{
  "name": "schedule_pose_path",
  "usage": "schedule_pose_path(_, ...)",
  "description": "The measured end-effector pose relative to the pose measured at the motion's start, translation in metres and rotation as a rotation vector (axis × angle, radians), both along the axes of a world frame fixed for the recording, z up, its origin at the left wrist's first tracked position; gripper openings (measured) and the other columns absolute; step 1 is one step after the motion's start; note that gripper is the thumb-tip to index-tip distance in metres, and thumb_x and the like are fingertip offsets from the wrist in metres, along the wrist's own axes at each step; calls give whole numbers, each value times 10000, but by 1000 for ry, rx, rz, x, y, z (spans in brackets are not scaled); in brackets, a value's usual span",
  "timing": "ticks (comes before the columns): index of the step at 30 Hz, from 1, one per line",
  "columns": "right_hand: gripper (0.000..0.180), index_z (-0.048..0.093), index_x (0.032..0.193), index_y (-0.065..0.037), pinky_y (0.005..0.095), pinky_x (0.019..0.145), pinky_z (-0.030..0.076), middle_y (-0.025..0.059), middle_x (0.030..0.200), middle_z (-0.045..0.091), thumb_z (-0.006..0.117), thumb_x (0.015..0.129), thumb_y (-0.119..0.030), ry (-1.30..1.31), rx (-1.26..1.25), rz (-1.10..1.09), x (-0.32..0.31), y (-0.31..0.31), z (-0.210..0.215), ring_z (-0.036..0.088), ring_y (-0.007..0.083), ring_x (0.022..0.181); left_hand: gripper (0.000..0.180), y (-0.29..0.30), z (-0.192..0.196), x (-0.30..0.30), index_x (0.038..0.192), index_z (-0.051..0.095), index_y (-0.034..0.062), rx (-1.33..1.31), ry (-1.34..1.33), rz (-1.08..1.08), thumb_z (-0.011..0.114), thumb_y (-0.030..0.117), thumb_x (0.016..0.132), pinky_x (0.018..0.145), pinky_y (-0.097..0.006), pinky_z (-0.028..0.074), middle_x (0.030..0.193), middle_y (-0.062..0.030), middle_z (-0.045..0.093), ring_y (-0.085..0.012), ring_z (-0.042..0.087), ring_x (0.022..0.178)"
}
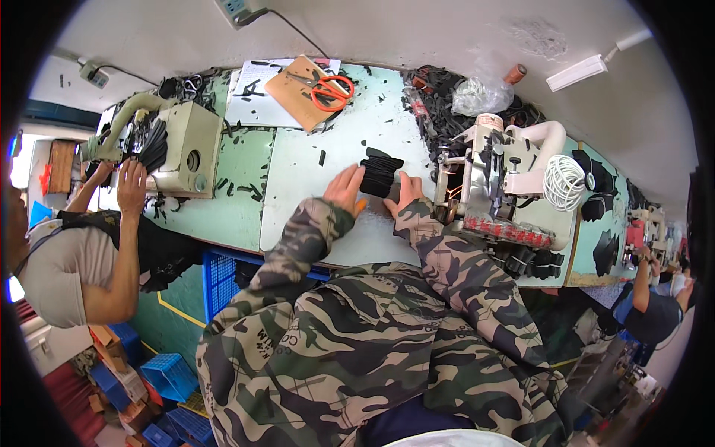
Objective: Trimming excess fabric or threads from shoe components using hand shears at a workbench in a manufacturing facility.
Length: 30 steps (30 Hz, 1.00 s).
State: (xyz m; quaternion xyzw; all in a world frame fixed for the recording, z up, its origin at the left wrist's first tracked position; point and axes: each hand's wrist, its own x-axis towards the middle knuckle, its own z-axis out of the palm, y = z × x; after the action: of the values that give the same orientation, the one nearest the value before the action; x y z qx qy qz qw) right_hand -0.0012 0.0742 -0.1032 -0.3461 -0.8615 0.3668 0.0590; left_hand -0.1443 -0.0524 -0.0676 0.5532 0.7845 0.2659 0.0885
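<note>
On the white worktop (298, 201) before me lies a small stack of thin black strips (380, 175), layered and slightly fanned at its top. My left hand (345, 189) closes against its left side, with a bit of orange at the fingers. My right hand (406, 192) holds the lower right side, its thumb turned in toward the stack. The undersides of both hands are hidden. Single black scraps (322, 158) lie left of and above the stack.
Orange-handled scissors (331, 92) rest on a brown notebook (298, 97) and papers at the back. At right stands a pale machine (514, 179) with coiled white cable, beside heaped black scraps (439, 97). A co-worker (82, 261) works at another machine (186, 149) on the left.
</note>
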Motion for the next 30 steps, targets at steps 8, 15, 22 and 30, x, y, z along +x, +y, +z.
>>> schedule_pose_path(8,600,428,1216,-131,364,720,455,142,1032,424,697,683,-194,15,-53,-10,-23,9,-5,530,303,858,639,32,-46,3,1261,369,53,17,-210,46,665,60,695,943,-347,383,1258,-177,405,-329,413,1150)
schedule_pose_path(15,447,494,1055,-82,358,725,451,137,976,442,706,669,-159,-41,-84,53,-29,19,-1,528,301,846,618,21,-43,16,1255,384,59,97,-349,202,651,41,698,928,-342,394,1241,-171,429,-327,446,1125)
schedule_pose_path(22,481,457,1101,-71,370,763,447,149,1041,454,686,689,-165,-60,-107,164,-31,11,3,515,328,919,725,19,-32,23,1327,257,62,50,-452,213,609,13,695,944,-347,378,1256,-201,404,-344,426,1144)
schedule_pose_path(30,390,512,1048,-51,382,752,443,157,986,504,652,694,-134,88,-72,157,-20,8,-2,511,343,891,745,16,-45,32,1352,197,52,212,-481,237,587,10,719,941,-333,370,1270,-220,394,-318,437,1153)
